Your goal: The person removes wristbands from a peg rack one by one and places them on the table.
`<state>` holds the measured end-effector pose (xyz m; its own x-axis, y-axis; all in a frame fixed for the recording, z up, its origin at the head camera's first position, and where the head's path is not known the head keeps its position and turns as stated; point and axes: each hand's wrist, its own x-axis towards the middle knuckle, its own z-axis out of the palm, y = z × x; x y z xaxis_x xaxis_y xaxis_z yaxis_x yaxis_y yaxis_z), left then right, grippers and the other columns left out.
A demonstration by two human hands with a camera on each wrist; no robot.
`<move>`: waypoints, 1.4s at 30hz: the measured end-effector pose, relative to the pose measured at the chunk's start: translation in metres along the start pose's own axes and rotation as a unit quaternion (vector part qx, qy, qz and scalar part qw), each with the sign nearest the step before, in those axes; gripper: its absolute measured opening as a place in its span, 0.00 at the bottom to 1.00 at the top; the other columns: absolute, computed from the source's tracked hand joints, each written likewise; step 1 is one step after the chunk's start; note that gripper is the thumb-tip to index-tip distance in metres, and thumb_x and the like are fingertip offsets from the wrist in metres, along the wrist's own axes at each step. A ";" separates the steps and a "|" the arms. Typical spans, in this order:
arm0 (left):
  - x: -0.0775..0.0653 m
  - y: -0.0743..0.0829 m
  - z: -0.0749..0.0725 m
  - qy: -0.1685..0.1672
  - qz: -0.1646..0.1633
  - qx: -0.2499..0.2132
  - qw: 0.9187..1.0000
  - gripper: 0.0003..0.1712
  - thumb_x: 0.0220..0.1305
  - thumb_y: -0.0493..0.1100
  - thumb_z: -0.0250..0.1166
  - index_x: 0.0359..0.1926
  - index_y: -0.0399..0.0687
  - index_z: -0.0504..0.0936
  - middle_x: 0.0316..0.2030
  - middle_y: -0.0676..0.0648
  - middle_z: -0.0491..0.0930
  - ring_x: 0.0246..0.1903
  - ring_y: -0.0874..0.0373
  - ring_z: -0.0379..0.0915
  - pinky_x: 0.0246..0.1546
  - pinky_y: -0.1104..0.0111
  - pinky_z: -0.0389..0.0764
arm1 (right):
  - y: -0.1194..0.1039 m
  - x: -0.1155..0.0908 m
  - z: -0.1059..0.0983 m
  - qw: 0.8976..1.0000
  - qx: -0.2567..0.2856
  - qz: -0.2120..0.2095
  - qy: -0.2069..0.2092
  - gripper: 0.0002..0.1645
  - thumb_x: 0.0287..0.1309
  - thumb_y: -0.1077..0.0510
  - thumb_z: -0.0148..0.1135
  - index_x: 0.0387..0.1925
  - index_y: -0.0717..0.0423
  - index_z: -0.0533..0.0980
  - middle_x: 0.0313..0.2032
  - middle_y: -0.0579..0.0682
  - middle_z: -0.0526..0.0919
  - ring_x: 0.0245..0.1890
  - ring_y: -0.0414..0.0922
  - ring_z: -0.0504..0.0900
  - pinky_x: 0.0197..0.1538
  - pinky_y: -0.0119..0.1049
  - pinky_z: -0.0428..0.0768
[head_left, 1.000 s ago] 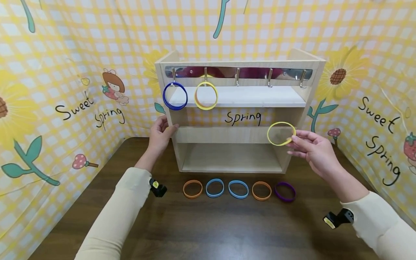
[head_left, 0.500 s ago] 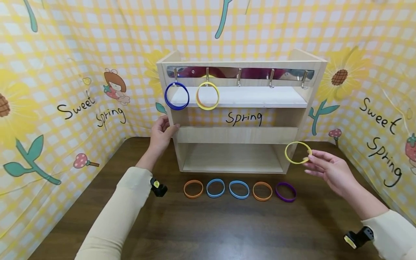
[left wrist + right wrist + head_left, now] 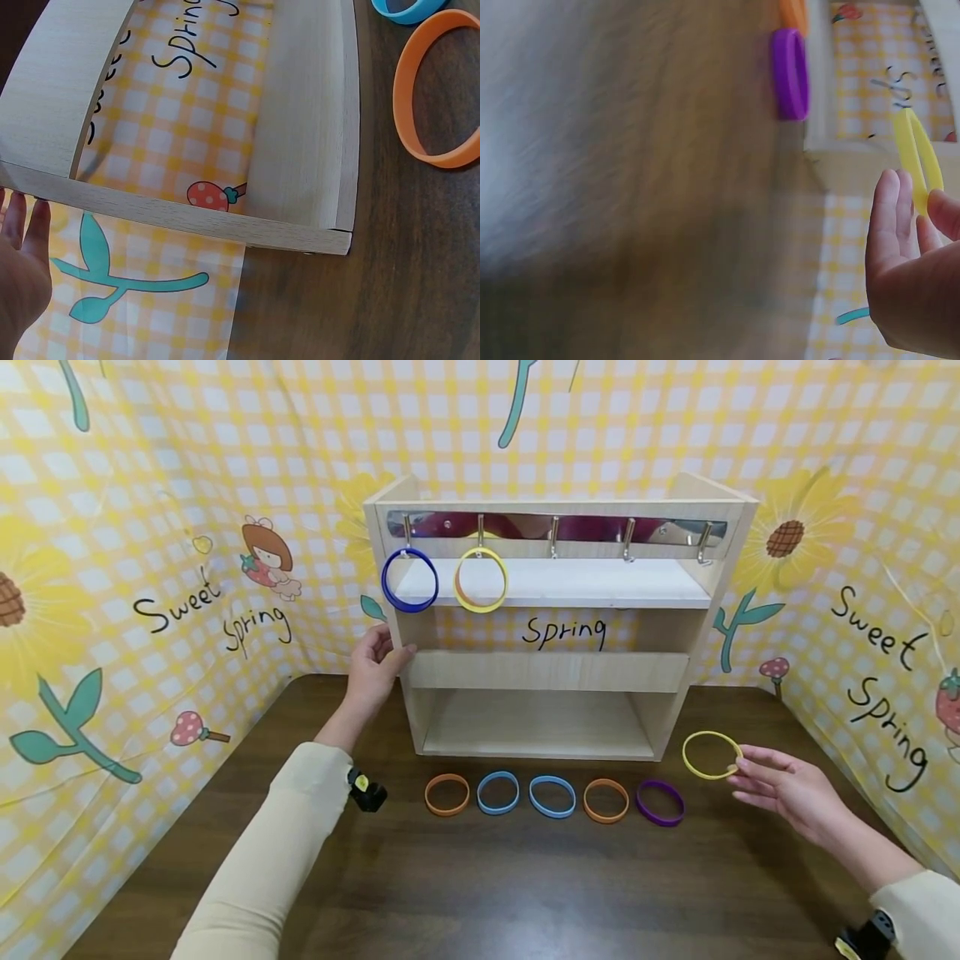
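Pinched between thumb and fingers of my right hand [image 3: 791, 789] is a yellow wristband [image 3: 711, 755], held in the air right of the shelf's lower corner. The right wrist view shows that yellow wristband [image 3: 919, 154] nearly edge-on. My left hand [image 3: 372, 664] grips the left side panel of a wooden shelf [image 3: 551, 671], thumb on its front edge. A metal strip with several hooks runs along the top. From the leftmost hook hangs a dark blue wristband [image 3: 410, 607]; a second yellow wristband [image 3: 482, 608] hangs on the hook beside it.
In a row before the shelf lie an orange wristband [image 3: 447, 812], a light blue wristband [image 3: 498, 811], another light blue wristband [image 3: 552, 814], another orange wristband [image 3: 607, 819] and a purple wristband [image 3: 661, 822]. They rest on a dark wooden table [image 3: 525, 893]. Checked yellow cloth [image 3: 187, 460] surrounds it.
My right hand has moved right and down with the yellow wristband, from in front of the shelf to beside its lower right corner. My left hand stays on the side panel.
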<state>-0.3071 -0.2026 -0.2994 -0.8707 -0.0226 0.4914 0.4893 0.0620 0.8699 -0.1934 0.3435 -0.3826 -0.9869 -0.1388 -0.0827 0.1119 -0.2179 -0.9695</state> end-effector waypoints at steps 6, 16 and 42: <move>-0.001 0.000 0.000 0.000 -0.002 0.005 1.000 0.23 0.63 0.31 0.62 0.59 0.29 0.70 0.53 0.33 0.75 0.47 0.58 0.74 0.44 0.71 0.76 | 0.013 0.000 -0.014 0.999 -0.028 0.030 -0.013 0.15 0.68 0.65 0.55 0.41 0.41 0.81 0.38 0.50 0.85 0.40 0.46 0.85 0.44 0.41 0.82; -0.002 0.000 -0.001 -0.004 -0.012 0.007 1.000 0.25 0.64 0.32 0.61 0.61 0.27 0.68 0.58 0.27 0.70 0.55 0.41 0.70 0.45 0.71 0.76 | 0.023 0.001 -0.024 0.996 -0.058 0.055 -0.032 0.17 0.69 0.66 0.52 0.40 0.40 0.80 0.39 0.49 0.85 0.40 0.45 0.85 0.44 0.41 0.82; 0.001 0.000 -0.001 0.000 -0.006 0.015 1.000 0.23 0.64 0.33 0.62 0.59 0.30 0.70 0.53 0.37 0.76 0.51 0.51 0.73 0.45 0.71 0.76 | 0.036 0.001 -0.031 0.979 -0.175 0.101 0.021 0.16 0.64 0.65 0.59 0.52 0.68 0.74 0.36 0.48 0.85 0.37 0.42 0.85 0.40 0.41 0.83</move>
<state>-0.3081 -0.2032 -0.2993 -0.8761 -0.0226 0.4816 0.4779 0.0916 0.8736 -0.1943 0.3655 -0.4249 -0.9537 -0.1032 -0.2825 0.2652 0.1544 -0.9517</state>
